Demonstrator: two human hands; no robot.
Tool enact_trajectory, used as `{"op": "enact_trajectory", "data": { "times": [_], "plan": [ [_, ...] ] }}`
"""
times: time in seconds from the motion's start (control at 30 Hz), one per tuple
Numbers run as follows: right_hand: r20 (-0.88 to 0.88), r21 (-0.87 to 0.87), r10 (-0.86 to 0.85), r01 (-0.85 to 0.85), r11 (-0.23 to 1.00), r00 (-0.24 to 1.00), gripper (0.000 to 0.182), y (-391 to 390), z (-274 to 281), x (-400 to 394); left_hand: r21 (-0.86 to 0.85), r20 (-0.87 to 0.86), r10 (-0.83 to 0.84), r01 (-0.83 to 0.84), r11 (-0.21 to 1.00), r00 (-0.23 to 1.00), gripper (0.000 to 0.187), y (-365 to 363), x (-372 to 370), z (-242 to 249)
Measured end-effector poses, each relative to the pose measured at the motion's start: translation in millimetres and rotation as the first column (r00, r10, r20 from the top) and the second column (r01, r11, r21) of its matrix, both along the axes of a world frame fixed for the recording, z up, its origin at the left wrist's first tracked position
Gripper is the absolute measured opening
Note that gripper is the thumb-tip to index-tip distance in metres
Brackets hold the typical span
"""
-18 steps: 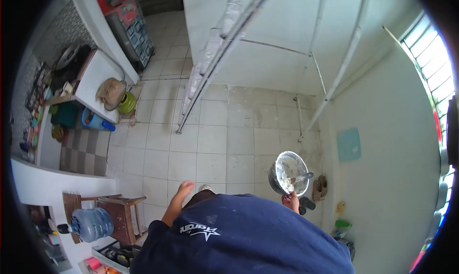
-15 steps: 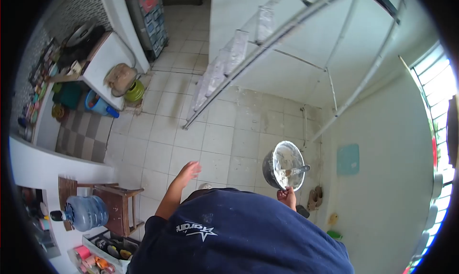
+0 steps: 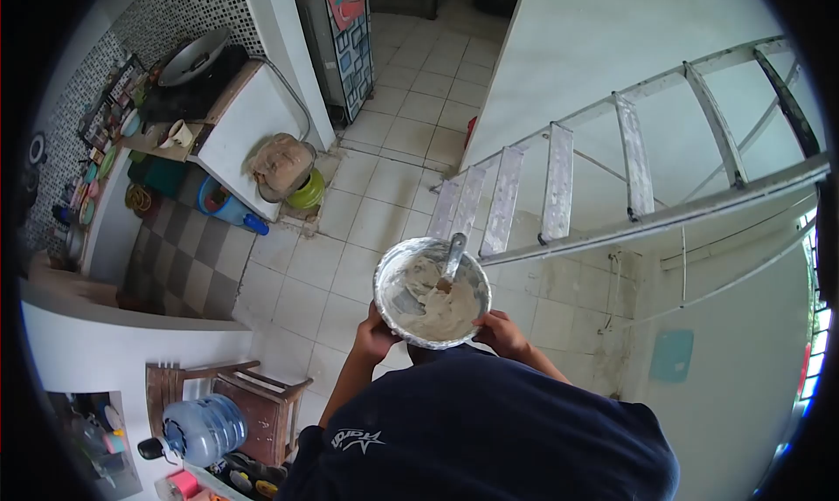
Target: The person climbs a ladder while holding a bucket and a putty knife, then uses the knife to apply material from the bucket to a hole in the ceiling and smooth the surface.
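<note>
A round bowl [image 3: 384, 269] with a smeared metallic rim is held in front of my chest. Pale, thick paste [image 3: 446, 316] covers its inside, and a putty knife [image 3: 455, 255] stands in the paste, its handle resting toward the far rim. My left hand [image 3: 374, 335] grips the bowl's left side, its fingers partly hidden under the rim. On the right side, my right hand [image 3: 501, 331] has its fingers closed on the rim.
A metal stepladder [image 3: 559, 186] stands ahead to the right. At the left are a counter [image 3: 249, 108] with a wok [image 3: 194, 57], a green gas cylinder [image 3: 308, 192], a wooden chair [image 3: 262, 414] and a water bottle [image 3: 205, 427]. A fridge [image 3: 341, 55] is farther ahead.
The bowl has moved left to the middle of my body. My left hand, empty before, now holds it too. The view has turned, so the ladder appears lower and farther right.
</note>
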State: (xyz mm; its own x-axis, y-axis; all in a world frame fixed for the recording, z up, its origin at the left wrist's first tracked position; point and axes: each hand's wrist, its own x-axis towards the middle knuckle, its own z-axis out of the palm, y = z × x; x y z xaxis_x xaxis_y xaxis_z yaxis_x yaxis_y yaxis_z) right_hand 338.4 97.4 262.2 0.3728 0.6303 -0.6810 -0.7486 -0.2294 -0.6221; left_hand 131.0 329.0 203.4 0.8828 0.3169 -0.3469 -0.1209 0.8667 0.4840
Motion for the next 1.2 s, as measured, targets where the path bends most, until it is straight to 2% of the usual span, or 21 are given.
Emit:
{"op": "enact_trajectory", "data": {
  "times": [0.03,0.07,0.17,0.2,0.3,0.33,0.43,0.47,0.5,0.57,0.63,0.67,0.7,0.77,0.8,0.9,0.97,1.03,1.07,1.1,1.2],
  "plan": [
    [0.016,0.013,0.051,-0.051,0.999,0.999,0.021,31.2,-0.9,20.5,-0.089,0.033,0.010,-0.007,0.996,0.999,0.066,29.8,0.6,-7.6],
    [0.006,0.038,0.094,-0.094,0.995,0.996,0.022,64.4,1.4,25.0,-0.090,0.097,0.011,-0.002,0.996,0.995,0.073,66.3,-9.3,-6.4],
    [-0.025,0.153,0.111,-0.106,0.983,0.994,0.020,147.0,19.4,52.4,-0.409,0.040,0.246,-0.209,0.889,0.968,0.073,140.7,4.5,36.0],
    [-0.038,0.163,0.099,-0.091,0.982,0.994,0.023,163.7,29.0,61.4,-0.374,-0.002,0.236,-0.220,0.901,0.972,0.071,154.7,14.3,58.5],
    [0.008,0.070,0.122,-0.122,0.990,0.993,0.027,225.6,23.7,91.8,-0.159,0.037,0.124,-0.117,0.980,0.992,0.068,222.7,44.3,62.4],
    [-0.024,0.128,0.084,-0.080,0.988,0.996,0.028,245.4,20.5,97.0,-0.136,-0.027,0.080,-0.083,0.987,0.996,0.065,245.8,56.5,59.6],
    [-0.069,0.139,-0.076,0.085,0.987,0.995,0.028,298.3,18.9,110.4,-0.042,-0.190,-0.070,0.063,0.997,0.979,0.059,314.6,115.3,47.4],
    [-0.051,0.118,-0.086,0.091,0.989,0.995,0.025,307.6,6.3,121.3,-0.086,-0.190,-0.102,0.087,0.992,0.977,0.058,336.7,135.2,45.6],
    [-0.064,0.101,-0.065,0.071,0.992,0.996,0.025,307.3,-16.7,136.7,-0.068,-0.294,-0.114,0.099,0.993,0.949,0.058,354.6,158.9,56.2],
    [-0.082,0.207,-0.138,0.152,0.967,0.987,0.026,315.7,-19.7,144.2,-0.063,-0.350,-0.237,0.229,0.971,0.906,0.059,391.6,205.6,60.4],
    [-0.063,0.194,-0.289,0.296,0.935,0.955,0.034,340.3,44.8,134.3,-0.036,-0.290,-0.382,0.389,0.921,0.877,0.059,431.7,256.6,39.7],
    [-0.011,0.242,-0.310,0.304,0.922,0.951,0.049,337.9,59.8,131.3,-0.020,-0.309,-0.415,0.431,0.902,0.856,0.058,437.2,284.5,65.1],
    [0.067,0.345,-0.244,0.207,0.916,0.967,0.067,333.2,65.6,131.6,-0.028,-0.292,-0.476,0.490,0.872,0.830,0.059,447.0,309.8,84.8],
    [0.067,0.216,-0.235,0.216,0.952,0.970,0.080,308.1,102.2,124.0,0.108,-0.196,-0.546,0.571,0.814,0.815,0.064,457.2,354.9,108.0],
    [0.144,0.152,-0.203,0.181,0.972,0.969,0.087,294.3,119.0,123.4,0.182,-0.151,-0.574,0.594,0.784,0.805,0.073,457.7,376.6,114.2],
    [0.332,-0.091,-0.404,0.456,0.885,0.852,0.087,232.1,138.1,130.4,0.472,-0.091,-0.591,0.558,0.682,0.801,0.078,423.0,434.9,159.2],
    [0.493,-0.215,-0.496,0.652,0.727,0.715,0.085,194.1,155.7,130.7,0.418,-0.072,-0.604,0.574,0.704,0.793,0.075,409.6,469.7,147.3],
    [0.706,-0.263,-0.328,0.661,0.702,0.628,0.085,165.5,184.5,131.7,0.317,-0.097,-0.615,0.610,0.727,0.783,0.074,398.6,498.5,145.4],
    [0.731,-0.302,-0.294,0.678,0.670,0.616,0.086,160.1,209.9,136.6,0.201,-0.092,-0.672,0.675,0.710,0.734,0.072,396.4,517.2,144.0],
    [0.754,-0.339,-0.260,0.696,0.633,0.603,0.086,153.7,234.5,144.0,0.165,-0.090,-0.701,0.705,0.690,0.708,0.071,391.4,535.8,145.1],
    [0.930,-0.287,-0.082,0.848,0.445,0.358,0.087,101.1,280.1,196.5,0.082,-0.106,-0.789,0.796,0.600,0.605,0.071,356.5,599.7,154.5]
  ]
}}
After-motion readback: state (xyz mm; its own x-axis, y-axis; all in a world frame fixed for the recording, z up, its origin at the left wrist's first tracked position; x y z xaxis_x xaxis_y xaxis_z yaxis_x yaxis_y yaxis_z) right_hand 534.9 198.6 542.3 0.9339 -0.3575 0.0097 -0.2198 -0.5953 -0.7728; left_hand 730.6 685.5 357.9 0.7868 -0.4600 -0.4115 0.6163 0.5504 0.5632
